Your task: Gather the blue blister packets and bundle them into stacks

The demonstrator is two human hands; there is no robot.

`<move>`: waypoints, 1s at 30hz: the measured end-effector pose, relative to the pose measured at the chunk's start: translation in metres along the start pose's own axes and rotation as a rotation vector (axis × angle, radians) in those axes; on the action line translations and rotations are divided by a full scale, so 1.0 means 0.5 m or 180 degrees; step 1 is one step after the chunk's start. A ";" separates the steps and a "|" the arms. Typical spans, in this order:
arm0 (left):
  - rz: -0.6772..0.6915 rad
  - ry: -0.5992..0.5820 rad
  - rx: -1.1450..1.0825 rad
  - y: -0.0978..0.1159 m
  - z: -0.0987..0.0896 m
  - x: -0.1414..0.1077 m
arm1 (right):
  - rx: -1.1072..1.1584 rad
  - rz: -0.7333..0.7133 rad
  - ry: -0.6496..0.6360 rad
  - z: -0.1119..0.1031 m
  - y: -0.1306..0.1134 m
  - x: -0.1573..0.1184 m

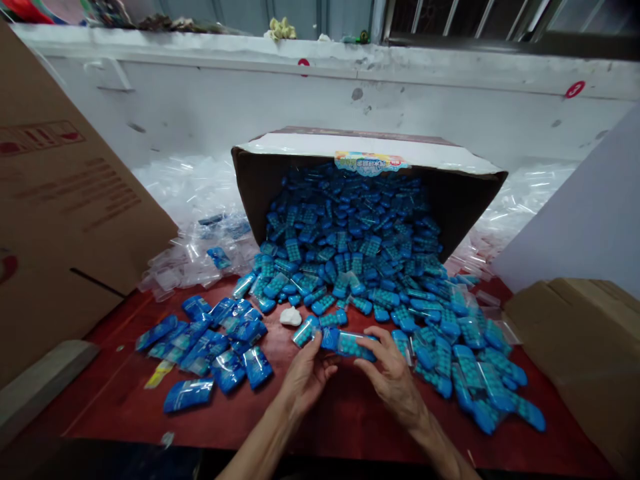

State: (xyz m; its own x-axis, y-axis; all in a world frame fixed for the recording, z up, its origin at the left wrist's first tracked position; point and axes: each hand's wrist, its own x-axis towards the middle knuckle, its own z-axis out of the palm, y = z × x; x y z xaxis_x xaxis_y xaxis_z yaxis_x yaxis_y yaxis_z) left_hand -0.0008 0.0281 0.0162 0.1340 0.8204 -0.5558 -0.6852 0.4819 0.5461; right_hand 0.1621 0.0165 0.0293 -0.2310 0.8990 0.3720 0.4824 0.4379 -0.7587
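Note:
Near the table's front, my left hand (pixel 309 375) pinches the blue left end of a small clear packet (pixel 350 344) with teal pieces inside. The fingers of my right hand (pixel 393 373) are closed round the packet's right end. Just behind my hands, a white lump (pixel 290 317) sits on the red table (pixel 335 427). A large heap of blue-and-teal packets (pixel 345 233) spills from an open cardboard box (pixel 467 193) lying on its side. To the left lies a group of glossy blue packets (pixel 200 347).
Clear plastic pieces (pixel 195 247) are piled behind and left of the box. A tall carton (pixel 75 180) stands at the left edge, a brown box (pixel 580 353) at the right. A white wall (pixel 175 100) runs behind.

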 end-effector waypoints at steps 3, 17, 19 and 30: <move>0.0056 0.0268 0.0048 0.001 0.003 0.006 | 0.0063 0.0111 0.0073 -0.008 -0.005 0.004; -0.0075 -0.0103 0.0252 0.004 0.004 0.000 | 0.0833 0.0552 0.0003 -0.039 0.000 0.026; -0.0054 -0.0078 0.0260 0.003 0.004 -0.001 | 0.0913 0.0552 0.0015 -0.043 0.000 0.026; -0.0020 -0.0308 0.0242 0.004 0.008 -0.004 | 0.0412 0.0423 -0.0240 -0.038 -0.016 0.027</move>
State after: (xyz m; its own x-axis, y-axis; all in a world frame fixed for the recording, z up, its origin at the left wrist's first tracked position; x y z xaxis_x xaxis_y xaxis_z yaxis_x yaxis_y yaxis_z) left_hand 0.0002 0.0286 0.0209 0.2090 0.8414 -0.4983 -0.6285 0.5060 0.5908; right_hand 0.1712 0.0253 0.0505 -0.2376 0.9446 0.2267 0.4012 0.3079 -0.8627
